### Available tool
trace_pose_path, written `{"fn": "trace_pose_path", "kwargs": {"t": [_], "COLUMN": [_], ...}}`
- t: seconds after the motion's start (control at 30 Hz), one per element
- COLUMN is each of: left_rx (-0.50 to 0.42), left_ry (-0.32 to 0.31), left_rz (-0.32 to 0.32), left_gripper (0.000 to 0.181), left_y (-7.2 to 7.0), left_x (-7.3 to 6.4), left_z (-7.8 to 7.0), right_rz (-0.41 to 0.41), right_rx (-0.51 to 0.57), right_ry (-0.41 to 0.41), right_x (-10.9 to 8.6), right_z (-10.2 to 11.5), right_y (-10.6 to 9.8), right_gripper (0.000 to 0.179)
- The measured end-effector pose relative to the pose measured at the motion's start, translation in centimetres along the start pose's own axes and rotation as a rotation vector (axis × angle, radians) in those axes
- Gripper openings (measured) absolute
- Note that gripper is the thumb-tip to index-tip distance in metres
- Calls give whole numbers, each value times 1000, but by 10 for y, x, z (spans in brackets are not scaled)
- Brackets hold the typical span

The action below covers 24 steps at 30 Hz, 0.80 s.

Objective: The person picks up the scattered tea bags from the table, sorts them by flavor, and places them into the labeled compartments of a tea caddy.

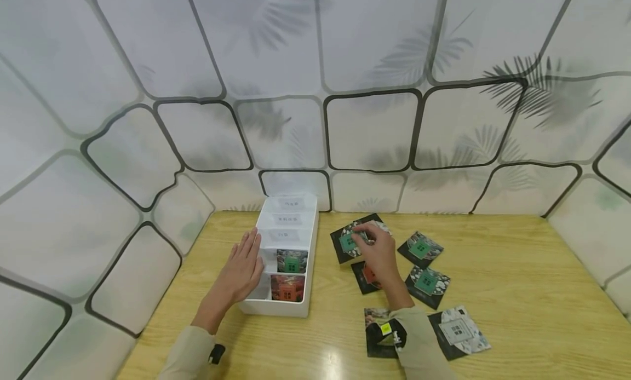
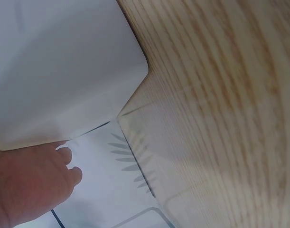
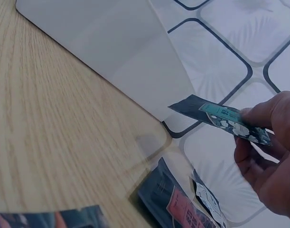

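Note:
My left hand lies along the left side of a long white divided box, fingers straight and together; in the left wrist view the box wall hides much of it. Between thumb and fingers, my right hand pinches a black sachet with a green label, raised off the table to the right of the box. Inside the box, a sachet with a red label stands in the nearest compartment. A green-labelled sachet occupies the one behind it. Farther compartments show pale printed labels.
Under the right hand lies a red-labelled sachet, with another dark sachet behind. Two green-labelled sachets sit farther right. A grey-labelled sachet and one partly under the sleeve lie nearer. A patterned curtain backs the table.

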<state>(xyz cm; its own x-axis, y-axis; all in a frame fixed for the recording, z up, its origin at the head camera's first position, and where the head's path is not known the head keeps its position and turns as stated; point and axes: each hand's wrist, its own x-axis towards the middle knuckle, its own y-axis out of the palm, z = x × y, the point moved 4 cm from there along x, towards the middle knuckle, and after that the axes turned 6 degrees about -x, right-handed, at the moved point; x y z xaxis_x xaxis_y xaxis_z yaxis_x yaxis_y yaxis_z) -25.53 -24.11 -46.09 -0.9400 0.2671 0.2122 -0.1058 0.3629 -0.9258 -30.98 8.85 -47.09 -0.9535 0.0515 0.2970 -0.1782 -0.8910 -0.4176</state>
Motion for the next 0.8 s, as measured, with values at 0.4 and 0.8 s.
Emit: {"fn": "trace_pose_path", "kwargs": {"t": [0.4, 0.8], "left_rx": [-21, -20], "left_ry": [13, 6], "left_rz": [-16, -18], "left_gripper": [56, 56], "left_y": [-1, 0], "left_x": [1, 0], "left_z": [0, 0], "right_rz": [79, 6], "right_rx": [27, 63], "right_ry": [24, 25], "right_x": [-3, -2], "right_z": [-5, -7], "right_y": [5, -2], "right_gripper": [24, 26]}}
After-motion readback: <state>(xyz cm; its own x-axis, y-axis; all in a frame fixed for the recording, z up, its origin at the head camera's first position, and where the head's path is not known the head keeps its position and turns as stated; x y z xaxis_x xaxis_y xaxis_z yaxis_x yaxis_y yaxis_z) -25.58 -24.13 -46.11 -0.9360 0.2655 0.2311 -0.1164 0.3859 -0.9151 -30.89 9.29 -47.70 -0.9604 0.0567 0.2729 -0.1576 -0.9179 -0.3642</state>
